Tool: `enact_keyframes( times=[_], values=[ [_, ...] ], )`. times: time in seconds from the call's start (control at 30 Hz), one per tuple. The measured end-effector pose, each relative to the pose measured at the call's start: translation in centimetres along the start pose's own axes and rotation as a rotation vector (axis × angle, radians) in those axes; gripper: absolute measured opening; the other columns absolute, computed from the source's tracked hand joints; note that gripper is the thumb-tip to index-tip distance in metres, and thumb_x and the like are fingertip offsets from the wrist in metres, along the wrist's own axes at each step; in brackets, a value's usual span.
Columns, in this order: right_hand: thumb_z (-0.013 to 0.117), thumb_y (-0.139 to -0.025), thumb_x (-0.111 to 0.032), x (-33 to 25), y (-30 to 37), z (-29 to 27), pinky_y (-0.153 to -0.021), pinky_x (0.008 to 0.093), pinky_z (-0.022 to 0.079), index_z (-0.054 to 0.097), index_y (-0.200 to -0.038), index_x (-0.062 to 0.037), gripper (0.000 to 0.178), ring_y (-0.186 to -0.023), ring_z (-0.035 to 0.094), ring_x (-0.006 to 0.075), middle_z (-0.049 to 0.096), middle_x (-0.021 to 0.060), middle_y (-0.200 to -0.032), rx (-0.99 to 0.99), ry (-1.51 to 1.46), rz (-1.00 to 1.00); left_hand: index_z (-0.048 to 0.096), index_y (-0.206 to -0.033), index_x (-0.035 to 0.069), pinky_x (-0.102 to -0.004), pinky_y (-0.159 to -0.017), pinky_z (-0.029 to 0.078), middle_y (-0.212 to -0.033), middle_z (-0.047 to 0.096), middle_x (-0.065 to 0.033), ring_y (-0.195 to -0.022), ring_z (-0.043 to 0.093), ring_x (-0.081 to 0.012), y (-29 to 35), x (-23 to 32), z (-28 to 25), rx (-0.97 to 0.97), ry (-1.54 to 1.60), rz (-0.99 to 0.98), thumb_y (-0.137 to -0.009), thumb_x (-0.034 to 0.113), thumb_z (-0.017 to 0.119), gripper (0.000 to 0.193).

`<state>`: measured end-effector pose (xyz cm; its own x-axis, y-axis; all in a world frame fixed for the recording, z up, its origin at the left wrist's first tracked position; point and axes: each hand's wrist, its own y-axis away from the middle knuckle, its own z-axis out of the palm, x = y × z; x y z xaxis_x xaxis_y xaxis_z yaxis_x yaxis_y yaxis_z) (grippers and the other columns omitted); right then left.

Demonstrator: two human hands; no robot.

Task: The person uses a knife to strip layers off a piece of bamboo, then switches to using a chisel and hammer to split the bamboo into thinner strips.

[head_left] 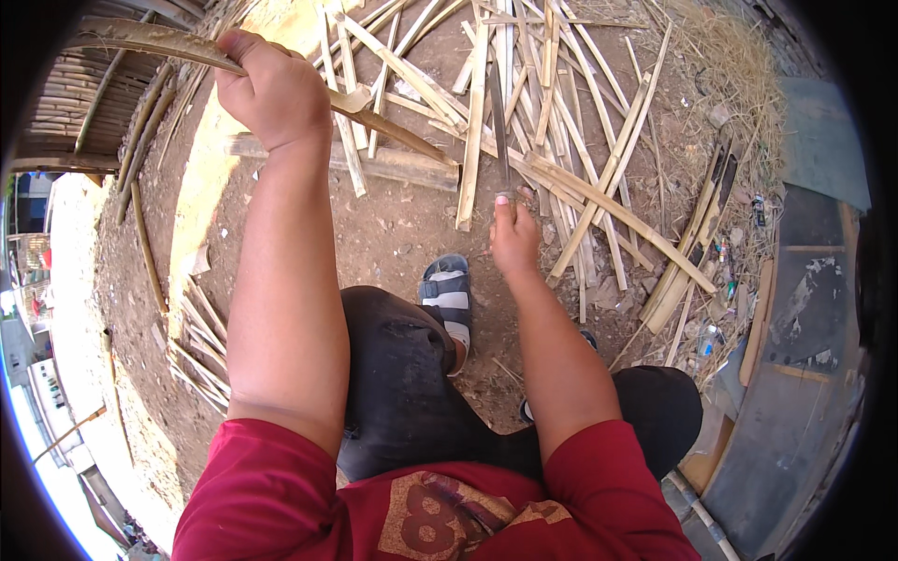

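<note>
My left hand (279, 98) is raised at the upper left, its fingers wrapped round a long split bamboo strip (154, 39). The strip slants from the upper left down toward the middle, with a curled shaving on it beside my fist. Lower and to the right, my right hand (514, 241) grips the handle of a long knife (498, 117), mostly hidden in the fist. Its dark, narrow blade points away from me, over the scattered strips. Blade and held strip are apart. Beneath the held strip, a thick bamboo piece (388, 166) lies on the dirt.
Many pale bamboo strips (599, 201) lie crisscrossed on the ground ahead. More strips (201, 346) are piled at the left. Dark panels (804, 280) line the right side, near litter and dry straw (720, 56). A slatted bamboo structure (70, 103) stands at the upper left.
</note>
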<state>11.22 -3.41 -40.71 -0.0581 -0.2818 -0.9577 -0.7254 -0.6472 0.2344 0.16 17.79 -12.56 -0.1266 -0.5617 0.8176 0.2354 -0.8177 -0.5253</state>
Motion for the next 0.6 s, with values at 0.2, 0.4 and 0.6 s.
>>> enact_keyframes(
  times=[0.2, 0.4, 0.6],
  values=[
    [0.057, -0.104, -0.04, -2.2, 1.1, 1.2, -0.042, 0.0271, 0.037, 0.054, -0.086, -0.0072, 0.038, -0.047, 0.044, 0.0083, 0.047, -0.0018, -0.059, -0.1, -0.073, -0.049, 0.043, -0.072, 0.009, -0.0317, -0.058, 0.04, -0.056, 0.046, -0.0039, -0.054, 0.046, -0.0154, -0.3, 1.9, -0.4, -0.104, -0.087, 0.068, -0.11, 0.035, 0.039, 0.047],
    [0.061, -0.1, -0.042, -3.1, 1.3, 1.3, -0.062, 0.0358, 0.045, 0.064, -0.088, -0.001, 0.043, -0.062, 0.057, 0.0177, 0.059, 0.0068, -0.066, -0.221, -0.06, 0.09, 0.04, -0.07, 0.011, -0.03, -0.054, 0.035, -0.057, 0.041, -0.0005, -0.054, 0.04, -0.0123, -0.3, 1.0, -0.5, -0.206, -0.032, 0.05, -0.109, 0.04, 0.044, 0.049],
    [0.06, -0.101, -0.042, -6.8, 1.0, 1.6, -0.056, 0.0322, 0.042, 0.06, -0.082, -0.0041, 0.042, -0.058, 0.054, 0.013, 0.058, 0.0028, -0.065, -0.364, -0.243, 0.166, 0.04, -0.073, 0.011, -0.0292, -0.053, 0.028, -0.063, 0.034, 0.0025, -0.055, 0.031, -0.011, -1.8, 0.5, -1.4, -0.365, 0.139, -0.028, -0.106, 0.057, 0.044, 0.057]
  ],
)
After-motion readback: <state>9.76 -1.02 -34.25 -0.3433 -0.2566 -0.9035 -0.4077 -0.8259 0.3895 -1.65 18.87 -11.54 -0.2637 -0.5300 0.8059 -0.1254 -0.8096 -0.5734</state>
